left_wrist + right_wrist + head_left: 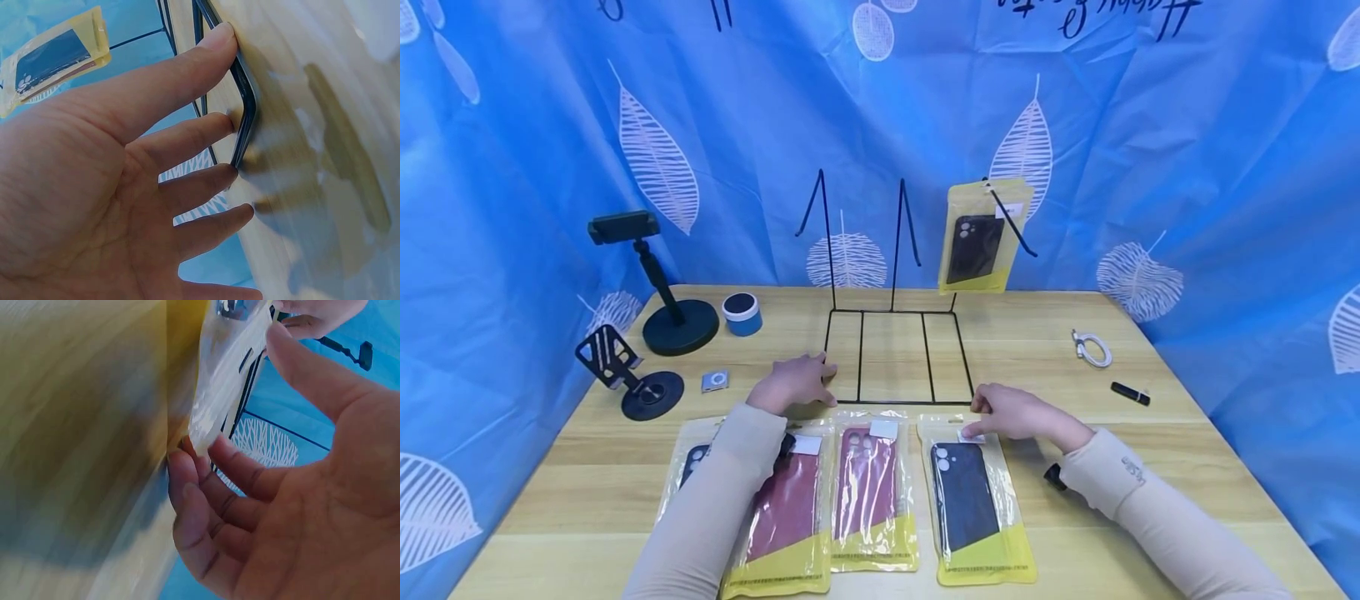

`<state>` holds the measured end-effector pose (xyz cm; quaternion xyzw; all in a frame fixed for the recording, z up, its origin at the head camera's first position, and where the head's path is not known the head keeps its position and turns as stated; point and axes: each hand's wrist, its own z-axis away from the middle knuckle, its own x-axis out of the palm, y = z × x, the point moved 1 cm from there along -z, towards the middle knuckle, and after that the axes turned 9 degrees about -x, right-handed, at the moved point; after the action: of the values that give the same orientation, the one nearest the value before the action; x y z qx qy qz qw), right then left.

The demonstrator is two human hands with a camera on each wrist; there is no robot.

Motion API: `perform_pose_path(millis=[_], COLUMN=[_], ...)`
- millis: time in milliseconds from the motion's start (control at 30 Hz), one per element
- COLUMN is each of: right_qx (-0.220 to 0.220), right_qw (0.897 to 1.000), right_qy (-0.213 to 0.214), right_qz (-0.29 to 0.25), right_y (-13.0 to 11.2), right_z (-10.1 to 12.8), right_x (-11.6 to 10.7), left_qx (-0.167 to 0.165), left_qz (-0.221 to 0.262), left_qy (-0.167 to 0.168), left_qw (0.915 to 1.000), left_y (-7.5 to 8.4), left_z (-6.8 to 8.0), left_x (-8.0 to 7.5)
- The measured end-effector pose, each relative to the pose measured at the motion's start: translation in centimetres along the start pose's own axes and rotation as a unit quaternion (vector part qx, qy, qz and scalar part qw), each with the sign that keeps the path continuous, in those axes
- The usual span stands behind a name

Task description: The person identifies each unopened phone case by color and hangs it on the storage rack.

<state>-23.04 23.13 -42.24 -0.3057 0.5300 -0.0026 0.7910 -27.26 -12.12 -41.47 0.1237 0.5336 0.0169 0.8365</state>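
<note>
Head view shows a wooden table (1150, 467) with a black wire display rack (895, 354) standing at its middle, its flat base toward the person and its prongs rising at 12 o'clock. One yellow-edged packet with a dark phone case (977, 242) hangs on the rack's right prong.

The left hand (793, 383) lies at the rack base's near left corner, fingers spread and fairly straight; the left wrist view has the fingertips (222, 37) touching the black wire there, holding nothing. The right hand (1011, 412) sits at the base's near right corner, at about 5 o'clock from the rack. Its fingers curl at the top edge of the packet with the dark blue case (973, 508), and the right wrist view shows thumb and fingers (206, 462) pinching the clear plastic top of that packet.

That packet lies flat on the table, rightmost in a row along the near edge. Beside it at 9 o'clock lie a red case packet (872, 500), another red one (782, 517) partly under the left sleeve, and a dark one (692, 462) mostly hidden.

At 10 o'clock from the rack stand a tall phone holder (662, 292), a small blue speaker (742, 313), a folding stand (625, 371) and a small silver-blue device (715, 382). At 3 o'clock lie a coiled white cable (1092, 347) and a small black stick (1130, 393).
</note>
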Motion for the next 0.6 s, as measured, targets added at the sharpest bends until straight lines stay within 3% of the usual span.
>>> perform_pose_path(millis=[167,333,600], right_qx=[0.012,0.017,0.021], right_qw=[0.999,0.998,0.998], right_qy=[0.037,0.037,0.048], right_qz=[0.024,0.056,0.032], right_y=[-0.1,-0.2,-0.3], right_z=[-0.7,-1.2,-0.1], right_x=[0.6,1.0,0.9], left_qx=[-0.001,0.002,0.005], left_qz=[-0.001,-0.004,-0.006], left_qy=[0.002,0.006,0.004], left_qw=[1.0000,1.0000,1.0000], left_y=[0.0,0.0,0.0], left_z=[-0.1,-0.2,-0.2], left_x=[0.1,0.2,0.2])
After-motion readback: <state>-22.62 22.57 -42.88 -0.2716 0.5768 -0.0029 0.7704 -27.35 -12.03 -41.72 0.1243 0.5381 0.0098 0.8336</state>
